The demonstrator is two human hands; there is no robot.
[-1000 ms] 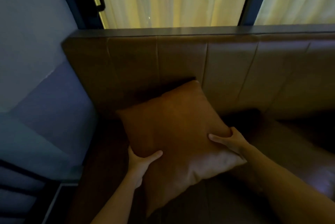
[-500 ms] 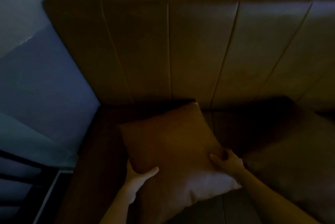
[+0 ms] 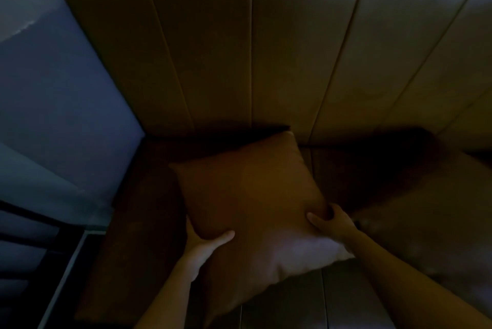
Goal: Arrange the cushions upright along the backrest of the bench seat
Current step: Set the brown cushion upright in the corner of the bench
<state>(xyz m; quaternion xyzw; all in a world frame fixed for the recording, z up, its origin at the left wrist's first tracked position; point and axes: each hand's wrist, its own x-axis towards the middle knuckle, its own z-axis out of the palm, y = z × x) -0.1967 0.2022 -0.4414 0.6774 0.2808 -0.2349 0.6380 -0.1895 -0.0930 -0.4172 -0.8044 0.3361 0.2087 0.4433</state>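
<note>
A square brown cushion (image 3: pixel 253 195) is held over the bench seat (image 3: pixel 143 222), turned like a diamond with its far corner near the foot of the padded backrest (image 3: pixel 279 49). My left hand (image 3: pixel 205 248) grips its left edge, thumb on top. My right hand (image 3: pixel 330 222) pinches its right edge. A second brown cushion (image 3: pixel 431 227) lies on the seat to the right, partly behind my right forearm. The scene is dim.
A blue-grey wall (image 3: pixel 53 89) closes off the bench's left end, forming a corner with the backrest. Dark railing bars (image 3: pixel 24 254) and a pale strip of floor edge show at lower left.
The view has tilted down and drawn closer, so the window above the backrest is out of sight. The cushion stays in both hands, now lower and nearer the seat.
</note>
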